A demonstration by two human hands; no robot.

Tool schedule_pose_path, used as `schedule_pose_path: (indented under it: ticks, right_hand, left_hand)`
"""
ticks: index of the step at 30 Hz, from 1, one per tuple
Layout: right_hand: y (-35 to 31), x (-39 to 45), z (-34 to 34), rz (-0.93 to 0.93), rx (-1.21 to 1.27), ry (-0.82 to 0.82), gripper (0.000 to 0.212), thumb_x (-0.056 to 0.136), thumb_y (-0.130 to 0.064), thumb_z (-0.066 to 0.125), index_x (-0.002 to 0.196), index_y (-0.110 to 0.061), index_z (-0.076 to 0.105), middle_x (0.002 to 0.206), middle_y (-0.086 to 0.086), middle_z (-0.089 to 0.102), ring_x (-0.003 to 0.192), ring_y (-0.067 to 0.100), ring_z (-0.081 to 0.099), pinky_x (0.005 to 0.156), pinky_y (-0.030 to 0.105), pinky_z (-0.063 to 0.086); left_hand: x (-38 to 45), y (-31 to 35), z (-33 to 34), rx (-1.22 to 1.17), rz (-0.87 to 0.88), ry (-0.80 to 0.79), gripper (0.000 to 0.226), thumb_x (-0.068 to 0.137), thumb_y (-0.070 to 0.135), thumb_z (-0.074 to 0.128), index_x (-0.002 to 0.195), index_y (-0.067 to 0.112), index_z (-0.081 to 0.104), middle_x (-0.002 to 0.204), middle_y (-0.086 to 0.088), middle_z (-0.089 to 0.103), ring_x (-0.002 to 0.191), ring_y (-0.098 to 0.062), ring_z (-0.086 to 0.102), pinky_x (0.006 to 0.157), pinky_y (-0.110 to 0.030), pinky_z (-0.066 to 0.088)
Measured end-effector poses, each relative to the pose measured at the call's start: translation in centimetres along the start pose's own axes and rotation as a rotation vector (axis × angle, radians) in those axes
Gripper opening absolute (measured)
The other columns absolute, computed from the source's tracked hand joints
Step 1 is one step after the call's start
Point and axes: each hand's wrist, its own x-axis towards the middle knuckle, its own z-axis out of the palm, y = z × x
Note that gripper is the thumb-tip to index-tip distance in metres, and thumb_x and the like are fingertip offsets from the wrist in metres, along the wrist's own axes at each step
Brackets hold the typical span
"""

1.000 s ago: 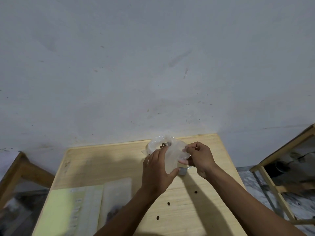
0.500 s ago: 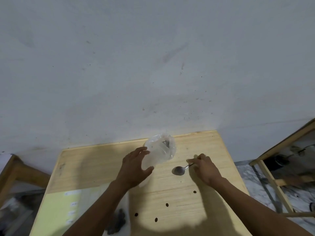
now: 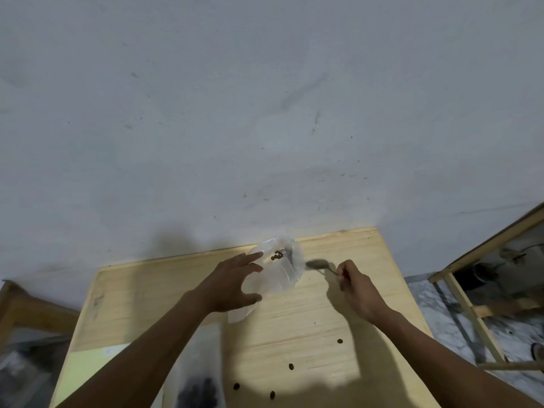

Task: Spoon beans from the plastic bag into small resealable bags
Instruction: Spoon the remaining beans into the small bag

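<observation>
Table [image 3: 323, 313]: we work on a pale wooden top, firm and flat, so anything set down on it stays put.
Plastic bag [image 3: 278, 270]: we see it at the far middle of the table, clear and thin, mouth toward the far edge. We judge it very light, limp and slippery; it will slide or fold unless we hold the film near the mouth.
Small bag [image 3: 195, 375]: at the near edge, left of centre, lies a flat clear bag with dark beans inside, blurred. We judge it just as floppy; best taken by its top strip.
Left hand [image 3: 232, 285]: our fingers are spread and straight, cupped beside the left side of the plastic bag, thumb at its near edge; we cannot tell whether they touch it.
Right hand [image 3: 357, 288]: our fingers are curled round the spoon's handle, right of the bag.
Spoon [image 3: 319, 265]: rigid metal, bowl just beside the bag's right side, motion-blurred.
Beans in bag [image 3: 276, 256]: a few dark beans near the mouth, small, hard, likely to roll.
Loose beans [image 3: 291, 367]: several scattered on the near table.
</observation>
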Motion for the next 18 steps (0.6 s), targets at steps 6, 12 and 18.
schedule_pose_path:
  ticks: [6, 12, 18]
  right_hand:
    - [-4.3, 3.4, 3.5, 0.287, 0.419, 0.046, 0.029, 0.083, -0.039, 0.074, 0.092, -0.013, 0.067, 0.068, -0.003, 0.058, 0.053, 0.011, 0.046, 0.051, 0.025, 0.035]
    - [-5.9, 4.8, 4.8, 0.202, 0.145, 0.192, 0.012, 0.087, -0.023, 0.062, 0.083, -0.012, 0.059, 0.074, 0.002, 0.063, 0.068, 0.022, 0.059, 0.059, 0.032, 0.044]
    - [-5.8, 4.3, 2.9, 0.062, 0.088, 0.292, 0.01, 0.09, -0.025, 0.057, 0.09, -0.017, 0.051, 0.072, 0.002, 0.06, 0.068, 0.026, 0.057, 0.061, 0.037, 0.045]
  left_hand:
    - [0.9, 0.5, 0.5, -0.007, 0.031, -0.029, 0.067, 0.081, 0.054, 0.066, 0.14, 0.029, 0.046, 0.157, 0.013, 0.029, 0.144, -0.01, 0.027, 0.118, -0.03, 0.023]
    - [-0.1, 0.6, 1.4, -0.095, -0.006, -0.058, 0.067, 0.087, 0.05, 0.063, 0.145, 0.027, 0.039, 0.161, 0.014, 0.017, 0.148, -0.006, 0.016, 0.118, -0.025, 0.021]
    - [-0.8, 1.0, 1.8, -0.092, -0.012, -0.027, 0.072, 0.088, 0.052, 0.061, 0.149, 0.024, 0.034, 0.162, 0.016, 0.013, 0.148, -0.005, 0.017, 0.116, -0.023, 0.02]
